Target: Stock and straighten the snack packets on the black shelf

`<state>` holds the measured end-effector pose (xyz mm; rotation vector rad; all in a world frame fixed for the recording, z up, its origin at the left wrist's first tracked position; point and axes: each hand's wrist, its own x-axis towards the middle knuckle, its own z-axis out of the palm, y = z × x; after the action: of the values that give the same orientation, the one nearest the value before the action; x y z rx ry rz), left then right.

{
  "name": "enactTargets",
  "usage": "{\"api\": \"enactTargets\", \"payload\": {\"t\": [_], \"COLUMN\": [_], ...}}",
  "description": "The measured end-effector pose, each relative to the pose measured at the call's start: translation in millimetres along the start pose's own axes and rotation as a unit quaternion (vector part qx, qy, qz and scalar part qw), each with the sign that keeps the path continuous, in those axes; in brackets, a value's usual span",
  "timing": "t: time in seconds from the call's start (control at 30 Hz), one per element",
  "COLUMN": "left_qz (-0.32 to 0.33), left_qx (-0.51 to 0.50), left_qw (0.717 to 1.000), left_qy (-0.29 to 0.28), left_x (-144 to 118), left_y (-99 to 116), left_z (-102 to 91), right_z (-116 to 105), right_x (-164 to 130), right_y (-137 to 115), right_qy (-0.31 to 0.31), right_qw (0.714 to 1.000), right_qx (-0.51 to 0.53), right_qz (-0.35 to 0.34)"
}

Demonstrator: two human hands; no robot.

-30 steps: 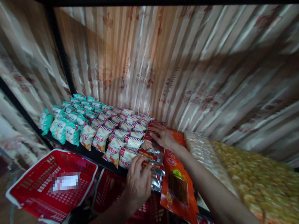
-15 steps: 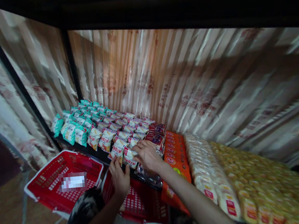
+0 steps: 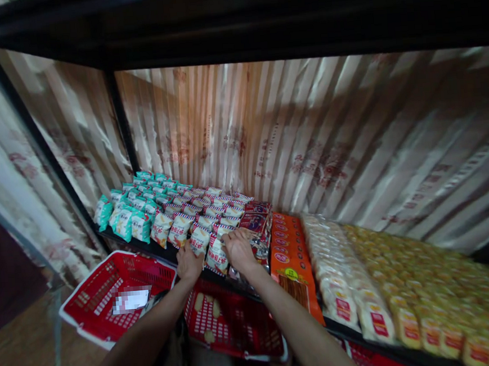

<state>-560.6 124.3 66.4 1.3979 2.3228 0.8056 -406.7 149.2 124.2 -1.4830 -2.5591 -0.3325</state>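
Note:
Small white snack bags with striped tops (image 3: 182, 228) stand in rows on the low black shelf. My left hand (image 3: 190, 261) is at the front of these rows, its fingers and thumb closed on the lower left side of a front snack bag (image 3: 199, 240). Beside it, my right hand (image 3: 239, 252) has bent fingers on the upper right edge of another front snack bag (image 3: 216, 251). This second bag stands upright between both hands. Dark red shiny packets (image 3: 256, 219) lie just right of my right hand, which partly covers the lower ones.
Teal snack bags (image 3: 140, 225) fill the shelf's left end. To the right lie an orange package (image 3: 290, 252), clear-wrapped pale packs (image 3: 334, 277) and yellowish packs (image 3: 421, 282). Red baskets (image 3: 84, 297) stand below the front edge. A dark upper shelf (image 3: 258, 29) hangs overhead.
Both hands have closed in on the front snack bags, with fingers now more bent. My left hand has moved up and slightly left. The view has shifted a little.

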Motion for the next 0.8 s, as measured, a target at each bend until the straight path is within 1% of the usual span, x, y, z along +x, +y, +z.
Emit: {"api": "enactTargets", "payload": {"t": [0.13,0.23,0.33,0.43,0.53,0.6,0.67,0.73,0.8], "left_qz": [-0.009,-0.007,0.0,0.02,0.048,0.107,0.208,0.308,0.363], "left_qx": [-0.009,-0.029,-0.044,-0.052,-0.054,-0.057,-0.063,-0.066,-0.059], "left_qw": [1.0,0.999,0.998,0.996,0.992,0.983,0.962,0.935,0.919], "left_qy": [0.028,0.033,0.054,0.071,0.099,0.139,0.166,0.16,0.141], "left_x": [10.0,17.2,20.6,19.1,9.7,-1.9,-16.3,-29.9,-39.2], "left_y": [-2.4,-6.1,-8.6,-10.8,-11.8,-10.5,-7.5,-3.8,-0.6], "left_z": [-1.0,6.7,17.3,23.3,22.5,20.4,19.5,21.2,25.5], "right_z": [2.7,5.2,6.5,6.0,6.1,7.3,8.7,8.7,6.5], "right_x": [-5.7,-10.4,-13.8,-16.5,-19.5,-21.3,-21.8,-20.2,-16.3], "right_y": [0.8,2.1,2.7,3.3,5.8,8.5,11.0,12.4,11.7], "right_qy": [0.0,0.0,0.004,0.013,0.024,0.027,0.024,0.02,0.016], "right_qw": [0.999,0.996,0.995,0.995,0.994,0.993,0.993,0.993,0.993], "right_qx": [0.032,0.067,0.087,0.085,0.09,0.098,0.102,0.103,0.099], "right_qz": [0.023,0.05,0.05,0.048,0.053,0.053,0.058,0.062,0.065]}}
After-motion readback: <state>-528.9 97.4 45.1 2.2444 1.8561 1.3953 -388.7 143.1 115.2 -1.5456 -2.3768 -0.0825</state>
